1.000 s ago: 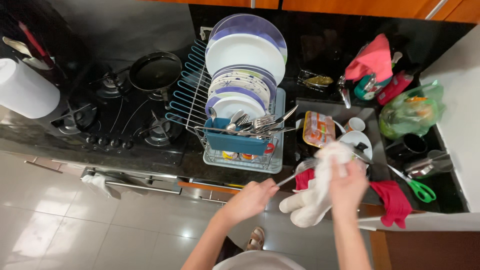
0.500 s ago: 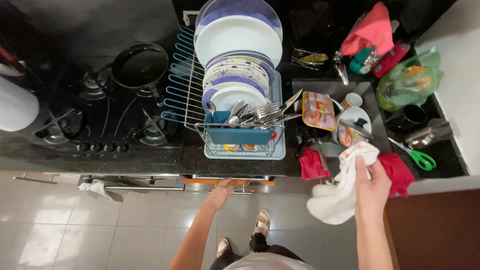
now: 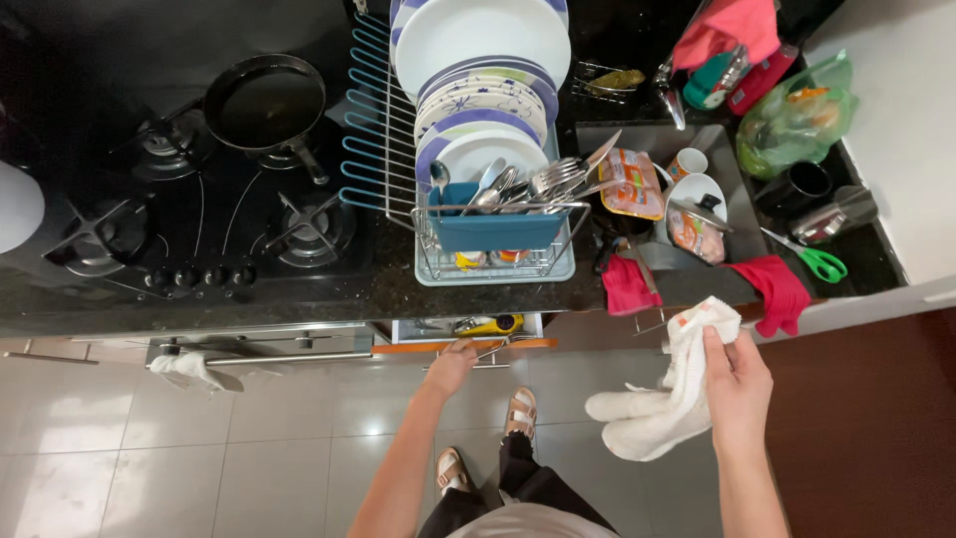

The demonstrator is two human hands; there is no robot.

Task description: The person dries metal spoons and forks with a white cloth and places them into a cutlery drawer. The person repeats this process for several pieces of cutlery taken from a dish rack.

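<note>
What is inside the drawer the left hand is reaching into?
In the open drawer, a yellow object and some pale items show beside the left hand. The counter edge above hides the rest of the drawer.

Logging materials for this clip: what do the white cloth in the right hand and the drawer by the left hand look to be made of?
White cloth: soft, thick fabric, likely terry; it droops in matte folds from the right hand. Drawer: pale inside, orange front edge, probably laminated board; shiny metal-looking handle under the left hand.
</note>
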